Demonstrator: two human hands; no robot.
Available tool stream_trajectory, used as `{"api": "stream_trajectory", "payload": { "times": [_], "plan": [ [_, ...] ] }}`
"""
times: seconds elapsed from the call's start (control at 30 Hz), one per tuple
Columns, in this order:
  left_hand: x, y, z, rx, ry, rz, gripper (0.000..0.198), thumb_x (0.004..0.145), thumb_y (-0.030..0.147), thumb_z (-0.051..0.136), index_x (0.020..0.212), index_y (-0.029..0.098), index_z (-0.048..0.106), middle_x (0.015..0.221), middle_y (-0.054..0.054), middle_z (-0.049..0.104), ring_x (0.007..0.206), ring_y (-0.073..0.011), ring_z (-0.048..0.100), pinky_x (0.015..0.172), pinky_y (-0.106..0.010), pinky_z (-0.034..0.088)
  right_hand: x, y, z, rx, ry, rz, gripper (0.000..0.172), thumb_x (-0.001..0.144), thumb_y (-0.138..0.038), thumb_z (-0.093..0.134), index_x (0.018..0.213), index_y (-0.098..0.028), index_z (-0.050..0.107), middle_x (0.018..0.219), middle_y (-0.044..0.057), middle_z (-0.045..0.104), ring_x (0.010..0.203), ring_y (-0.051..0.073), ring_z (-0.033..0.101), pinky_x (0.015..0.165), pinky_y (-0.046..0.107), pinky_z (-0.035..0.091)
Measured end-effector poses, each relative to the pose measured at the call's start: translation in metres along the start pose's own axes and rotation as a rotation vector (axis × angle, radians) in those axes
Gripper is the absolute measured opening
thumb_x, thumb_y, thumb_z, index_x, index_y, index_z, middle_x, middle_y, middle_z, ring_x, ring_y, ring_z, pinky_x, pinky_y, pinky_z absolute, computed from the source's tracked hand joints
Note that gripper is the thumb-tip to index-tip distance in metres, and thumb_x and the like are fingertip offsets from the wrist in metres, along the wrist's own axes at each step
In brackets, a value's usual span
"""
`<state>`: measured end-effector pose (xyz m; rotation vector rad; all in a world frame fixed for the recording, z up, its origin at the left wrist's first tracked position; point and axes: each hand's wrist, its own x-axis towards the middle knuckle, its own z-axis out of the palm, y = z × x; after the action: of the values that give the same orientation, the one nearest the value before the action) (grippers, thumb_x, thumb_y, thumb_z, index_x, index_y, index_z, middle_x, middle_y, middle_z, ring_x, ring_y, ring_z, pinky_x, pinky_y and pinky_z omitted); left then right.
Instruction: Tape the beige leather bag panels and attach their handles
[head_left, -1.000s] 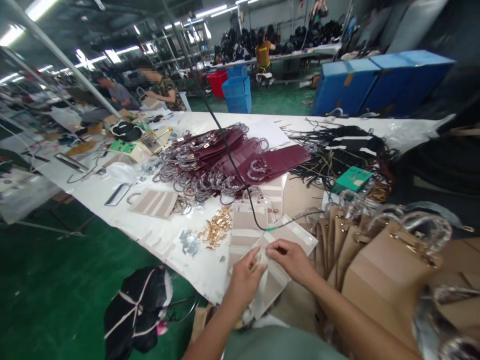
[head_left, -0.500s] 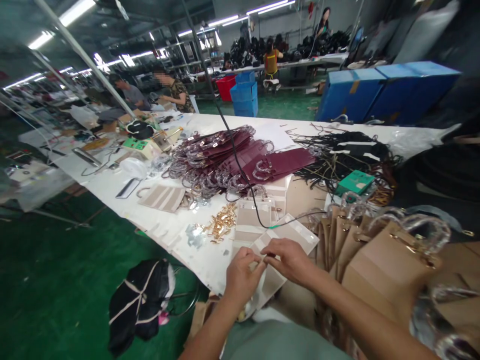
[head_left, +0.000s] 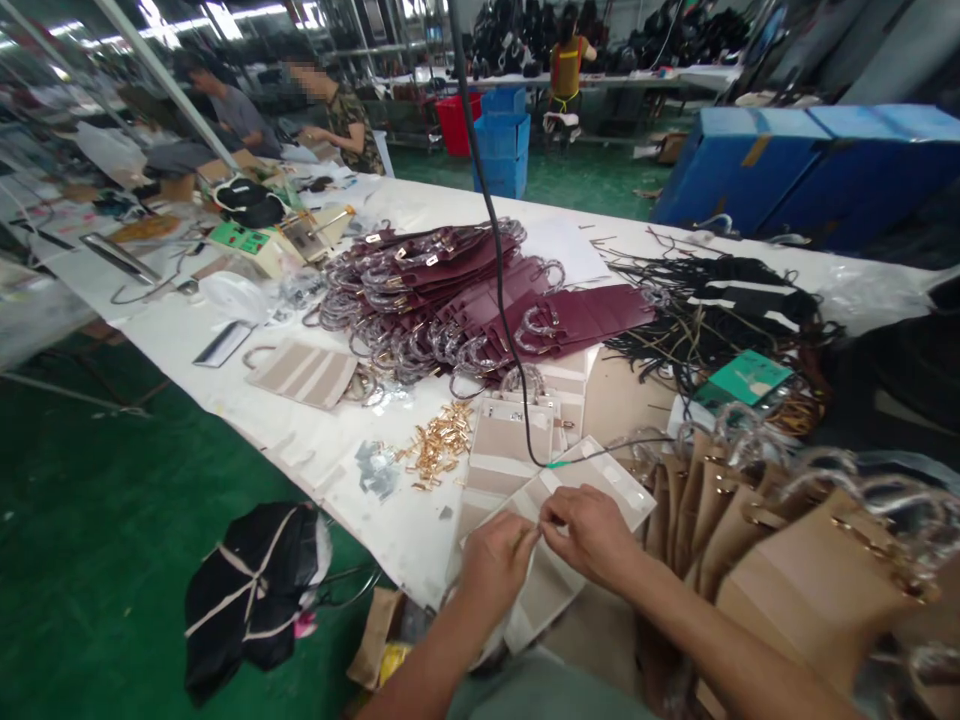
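Note:
My left hand (head_left: 496,565) and my right hand (head_left: 591,535) meet fingertip to fingertip over a flat beige bag panel (head_left: 541,585) at the table's near edge. Both pinch a small gold-coloured piece at the panel's middle. The panel lies tilted, one corner over the edge. Just beyond it rests a stack of similar beige panels (head_left: 510,440). A heap of small gold metal fittings (head_left: 439,450) lies to the left of that stack.
Maroon bag panels with clear handles (head_left: 465,300) fill the table's middle. Standing tan bags (head_left: 795,560) crowd the right. Black straps (head_left: 720,300) lie beyond. A black cable (head_left: 499,270) hangs down. A black stool (head_left: 251,590) stands below left. Other people work at the far end.
The view has tilted down and shifted. My hands have drawn closer together on the panel, fingertips now touching at its middle.

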<state>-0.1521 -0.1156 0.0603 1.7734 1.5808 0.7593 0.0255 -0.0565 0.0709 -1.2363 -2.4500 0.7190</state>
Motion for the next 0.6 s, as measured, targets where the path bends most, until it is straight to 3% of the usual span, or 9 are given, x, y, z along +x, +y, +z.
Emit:
{"api": "stream_trajectory", "payload": {
  "times": [0.1, 0.2, 0.27, 0.37, 0.47, 0.6],
  "plan": [
    [0.014, -0.008, 0.004, 0.003, 0.043, 0.034, 0.026, 0.098, 0.03, 0.052, 0.083, 0.022, 0.072, 0.077, -0.005, 0.067, 0.075, -0.0197, 0.063, 0.07, -0.029, 0.042, 0.014, 0.017, 0.008, 0.081, 0.043, 0.116, 0.012, 0.083, -0.022, 0.058, 0.073, -0.023, 0.065, 0.073, 0.001, 0.068, 0.07, 0.019, 0.06, 0.071, 0.032, 0.038],
    [0.021, -0.02, 0.009, -0.048, 0.052, 0.033, 0.026, 0.099, 0.028, 0.051, 0.087, 0.022, 0.073, 0.079, -0.006, 0.069, 0.078, -0.0194, 0.063, 0.072, -0.029, 0.042, 0.029, 0.052, 0.01, 0.23, 0.148, 0.292, 0.015, 0.085, -0.028, 0.058, 0.074, -0.023, 0.067, 0.074, 0.002, 0.069, 0.071, 0.019, 0.06, 0.069, 0.032, 0.041],
    [0.022, -0.033, 0.014, -0.142, 0.055, -0.057, 0.023, 0.097, 0.029, 0.054, 0.085, 0.021, 0.072, 0.079, -0.005, 0.069, 0.078, -0.019, 0.063, 0.074, -0.029, 0.043, 0.043, 0.081, 0.007, 0.396, 0.24, 0.455, 0.022, 0.086, -0.039, 0.059, 0.077, -0.021, 0.068, 0.072, 0.003, 0.069, 0.069, 0.02, 0.06, 0.067, 0.031, 0.043],
    [0.025, -0.06, 0.026, -0.345, 0.063, -0.312, 0.022, 0.092, 0.034, 0.057, 0.081, 0.019, 0.069, 0.08, -0.004, 0.069, 0.078, -0.0195, 0.063, 0.075, -0.03, 0.044, 0.079, 0.111, 0.007, 0.616, 0.291, 0.595, 0.033, 0.081, -0.051, 0.064, 0.083, -0.018, 0.069, 0.069, 0.003, 0.068, 0.065, 0.019, 0.059, 0.062, 0.03, 0.044],
    [0.028, -0.092, 0.04, -0.476, 0.045, -0.479, 0.024, 0.087, 0.039, 0.059, 0.079, 0.018, 0.067, 0.079, -0.004, 0.067, 0.079, -0.0207, 0.062, 0.075, -0.03, 0.045, 0.129, 0.116, 0.022, 0.629, 0.203, 0.517, 0.031, 0.081, -0.049, 0.065, 0.083, -0.018, 0.069, 0.07, 0.002, 0.067, 0.065, 0.018, 0.059, 0.062, 0.029, 0.044],
    [0.031, -0.118, 0.051, -0.485, 0.003, -0.571, 0.025, 0.08, 0.041, 0.061, 0.074, 0.018, 0.067, 0.076, -0.003, 0.066, 0.078, -0.0207, 0.06, 0.074, -0.03, 0.045, 0.181, 0.106, 0.052, 0.278, 0.112, 0.391, 0.02, 0.086, -0.038, 0.06, 0.082, -0.022, 0.071, 0.079, 0.002, 0.07, 0.074, 0.019, 0.061, 0.069, 0.029, 0.042]
  ]
}}
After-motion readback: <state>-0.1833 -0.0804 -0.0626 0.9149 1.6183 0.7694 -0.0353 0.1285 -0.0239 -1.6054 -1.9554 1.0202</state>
